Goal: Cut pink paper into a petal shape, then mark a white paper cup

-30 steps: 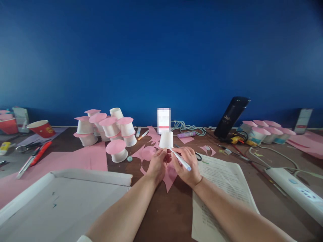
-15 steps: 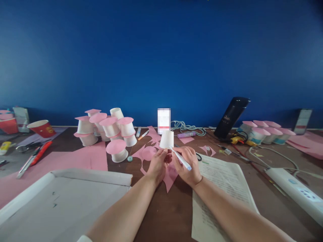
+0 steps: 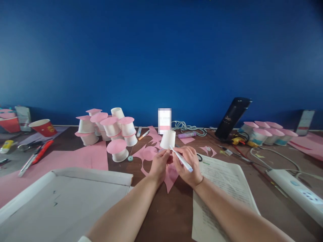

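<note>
In the middle of the head view, a white paper cup (image 3: 168,139) is held upside down, its narrow end up. My left hand (image 3: 160,164) is closed on its lower rim. A white marker pen (image 3: 183,159) with a pale blue end lies in the closed fingers of my right hand (image 3: 189,164), its tip at the cup's lower side. Whether the tip touches the cup I cannot tell. Beneath both hands lies a pink paper scrap (image 3: 171,179). Just to the left is a pink paper disc (image 3: 149,153) among cut-out remnants.
Several white cups topped with pink discs (image 3: 118,146) are stacked on the left. A propped phone (image 3: 164,120) stands behind the cup. To the right are a printed sheet (image 3: 224,188), a black flask (image 3: 233,117), a power strip (image 3: 297,193) and cables. A red-handled knife (image 3: 41,152) lies far left.
The cup has shifted slightly right and tilted a little in my left hand. The pen stays at its lower side. The whole view has moved by a few pixels.
</note>
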### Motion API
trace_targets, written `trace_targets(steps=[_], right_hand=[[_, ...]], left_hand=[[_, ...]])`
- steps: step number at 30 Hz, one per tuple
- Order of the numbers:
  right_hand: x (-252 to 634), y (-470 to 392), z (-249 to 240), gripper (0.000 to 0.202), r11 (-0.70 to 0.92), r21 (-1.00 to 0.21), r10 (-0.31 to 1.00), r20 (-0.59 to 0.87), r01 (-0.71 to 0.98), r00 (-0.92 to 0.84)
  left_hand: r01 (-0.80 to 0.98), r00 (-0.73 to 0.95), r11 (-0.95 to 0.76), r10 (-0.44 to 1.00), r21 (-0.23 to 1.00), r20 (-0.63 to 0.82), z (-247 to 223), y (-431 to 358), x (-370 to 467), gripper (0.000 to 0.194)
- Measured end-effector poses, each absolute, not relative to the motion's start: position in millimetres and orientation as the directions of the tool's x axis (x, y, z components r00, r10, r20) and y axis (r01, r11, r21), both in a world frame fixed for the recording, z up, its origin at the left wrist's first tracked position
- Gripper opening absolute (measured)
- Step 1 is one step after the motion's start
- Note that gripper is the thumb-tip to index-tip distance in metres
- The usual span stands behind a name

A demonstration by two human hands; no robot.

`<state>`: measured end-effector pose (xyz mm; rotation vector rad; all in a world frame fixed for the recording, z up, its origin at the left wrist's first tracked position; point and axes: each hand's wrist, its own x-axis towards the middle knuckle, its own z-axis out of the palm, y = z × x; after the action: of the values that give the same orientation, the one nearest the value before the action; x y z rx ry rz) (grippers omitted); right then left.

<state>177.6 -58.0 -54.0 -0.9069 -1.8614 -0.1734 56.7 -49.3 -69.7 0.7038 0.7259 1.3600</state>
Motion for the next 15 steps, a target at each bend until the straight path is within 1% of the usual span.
trace_targets(steps=[6,15], right_hand=[[178.0,-57.6,-53.6,0.016,0.704,-0.262,0.501,0.842,0.66,-0.201],[180.7,-57.4,-52.6,0.015,0.698,-0.262,0.502,0.843,0.666,-0.195]], left_hand=[[-0.52,0.056,0.065,0.998,0.852,-0.042,-68.2,-52.1,57.8,0.021],[-0.44,0.047,0.044,0.999,0.897,-0.026,-66.0,-53.7,58.1,0.022]])
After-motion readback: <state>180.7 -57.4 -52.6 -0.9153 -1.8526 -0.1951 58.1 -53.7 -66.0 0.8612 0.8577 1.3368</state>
